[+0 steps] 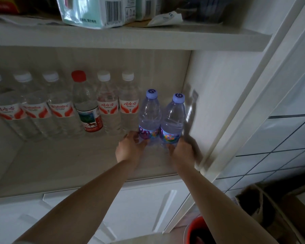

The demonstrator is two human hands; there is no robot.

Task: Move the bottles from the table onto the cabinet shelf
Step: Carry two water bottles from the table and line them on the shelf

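Two purple-capped bottles [161, 118] stand upright, touching, at the row's right end on the cabinet shelf [69, 161] — left hand [130, 148] and right hand [180, 151] each grip one base, likely seating them in line.

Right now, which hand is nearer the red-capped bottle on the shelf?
The left hand. It grips the base of a purple-capped bottle, a few bottles right of the red-capped bottle. The right hand holds the next purple-capped bottle, farther right by the cabinet wall.
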